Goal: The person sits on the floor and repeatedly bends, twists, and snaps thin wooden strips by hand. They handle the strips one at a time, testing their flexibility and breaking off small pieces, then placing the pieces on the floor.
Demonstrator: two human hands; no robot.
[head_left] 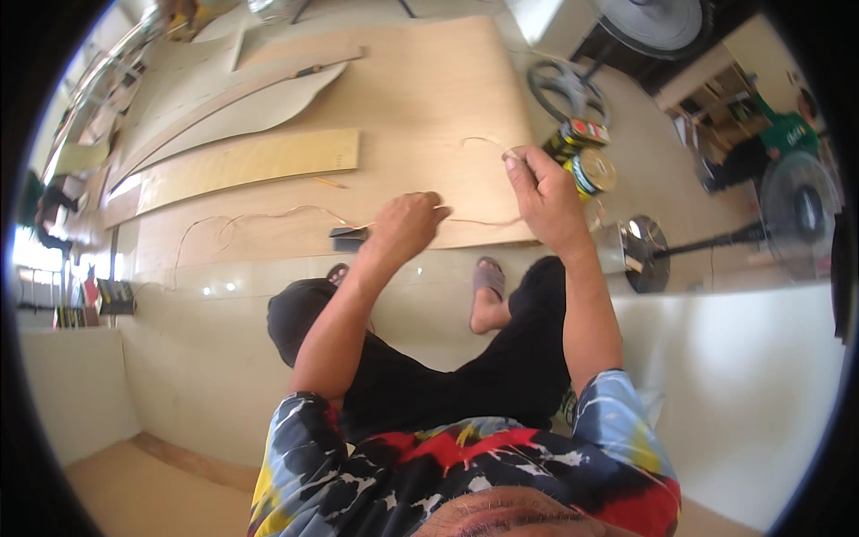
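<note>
A thin tan cord or narrow strip (483, 222) runs between my hands over a large pale wooden sheet (429, 98). My left hand (407, 225) is closed, fingers pinched on the cord near the sheet's front edge. Higher up and to the right, my right hand (548, 199) pinches the cord between thumb and fingers, and a short free end curls out to the left. Past my left hand the cord trails loosely leftward over the sheet. Beside the left wrist lies a small dark block (347, 238). A pencil (329, 183) rests on the sheet behind it.
A yellowish board (250, 168) and a long thin tool (268, 82) lie at the left. Cans (591, 170) and a steering wheel (568, 89) stand right of the sheet. Fans (796, 210) occupy the right side. A person in green (787, 134) sits farther off.
</note>
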